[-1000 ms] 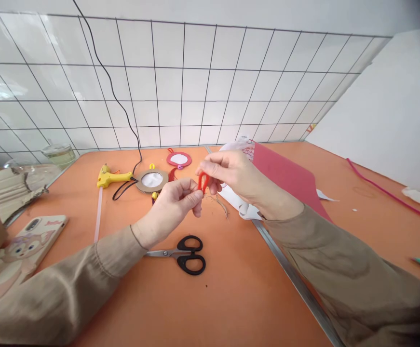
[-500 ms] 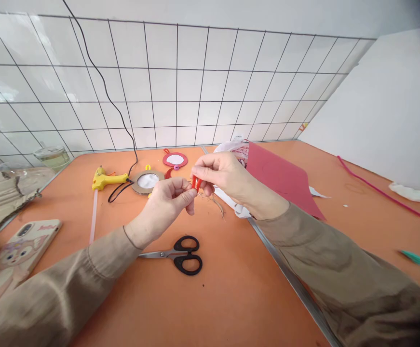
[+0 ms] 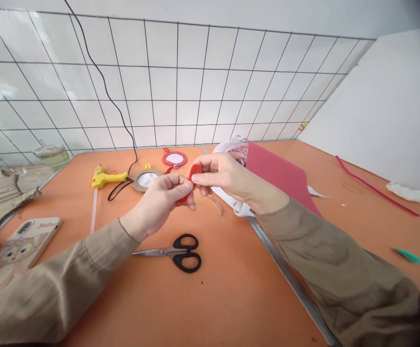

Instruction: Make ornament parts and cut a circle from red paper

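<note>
A short red pipe cleaner, bent into a loop, is pinched between both hands above the orange table. My left hand grips its lower part between thumb and fingers, and a bit of red shows below them. Near the top of the loop, my right hand closes thumb and fingertips on it. The ends of the piece are partly hidden by the fingers. On the table below lie scissors with black handles, blades pointing left. Behind my left hand rests a cardboard ring with a white centre and a yellow loop on top.
A yellow glue gun with a glue stick lies at left, beyond a phone. A red-rimmed disc lies at the back. Red sheet and a plastic bag are right of centre; a pink pipe cleaner lies farther right.
The red pipe cleaner has turned from two upright strands into a rounded loop showing above the fingers. Both hands keep their grip and have barely shifted.
</note>
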Tool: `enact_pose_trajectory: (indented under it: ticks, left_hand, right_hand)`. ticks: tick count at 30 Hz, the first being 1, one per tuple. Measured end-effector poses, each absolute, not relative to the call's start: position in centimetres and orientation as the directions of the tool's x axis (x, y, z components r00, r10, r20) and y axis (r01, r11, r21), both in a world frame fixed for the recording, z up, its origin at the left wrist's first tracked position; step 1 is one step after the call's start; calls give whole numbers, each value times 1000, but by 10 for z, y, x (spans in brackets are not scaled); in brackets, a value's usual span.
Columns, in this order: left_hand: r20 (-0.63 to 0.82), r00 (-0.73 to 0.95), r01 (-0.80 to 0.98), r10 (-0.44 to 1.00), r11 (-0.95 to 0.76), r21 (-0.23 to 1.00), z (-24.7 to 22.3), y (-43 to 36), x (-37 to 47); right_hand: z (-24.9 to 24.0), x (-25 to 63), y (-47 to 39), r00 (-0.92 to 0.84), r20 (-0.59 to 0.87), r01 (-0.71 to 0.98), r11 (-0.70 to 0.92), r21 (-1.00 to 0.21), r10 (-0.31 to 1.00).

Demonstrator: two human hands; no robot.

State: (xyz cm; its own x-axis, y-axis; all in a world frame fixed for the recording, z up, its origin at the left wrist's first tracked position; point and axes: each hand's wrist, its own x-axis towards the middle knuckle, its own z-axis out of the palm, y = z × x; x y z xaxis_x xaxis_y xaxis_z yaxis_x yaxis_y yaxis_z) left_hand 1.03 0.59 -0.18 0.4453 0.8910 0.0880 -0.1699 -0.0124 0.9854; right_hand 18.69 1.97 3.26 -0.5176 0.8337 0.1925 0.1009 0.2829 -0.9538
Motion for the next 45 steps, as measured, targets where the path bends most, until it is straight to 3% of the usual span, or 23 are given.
enact_pose_trajectory:
  ticks: [7, 12, 22, 28, 39, 45]
  left_hand:
    - [31, 541, -245, 841, 123, 962, 2, 9, 6]
    - [-37, 549, -177, 835, 159, 971, 5, 10, 5]
    - [75, 451, 100, 889, -133, 986, 6, 7, 2]
    - [80, 472, 78, 878, -132, 988, 5, 11, -1]
    - [14, 536, 216, 844, -153, 964, 12, 10, -5]
    - [99, 510, 152, 854, -202, 968, 14, 15, -8]
  right_hand:
    - [31, 185, 20, -487, 155, 123, 243, -962, 860]
    - [33, 184, 17, -455, 146, 167, 245, -955, 879]
    - [36, 182, 13, -438, 107, 166, 198, -966, 892]
    - [32, 185, 19, -457, 98, 95, 158, -983, 884]
    - [35, 185, 16, -511, 83, 168, 194, -966, 856]
    - [31, 183, 22, -436, 101, 100, 160, -982, 894]
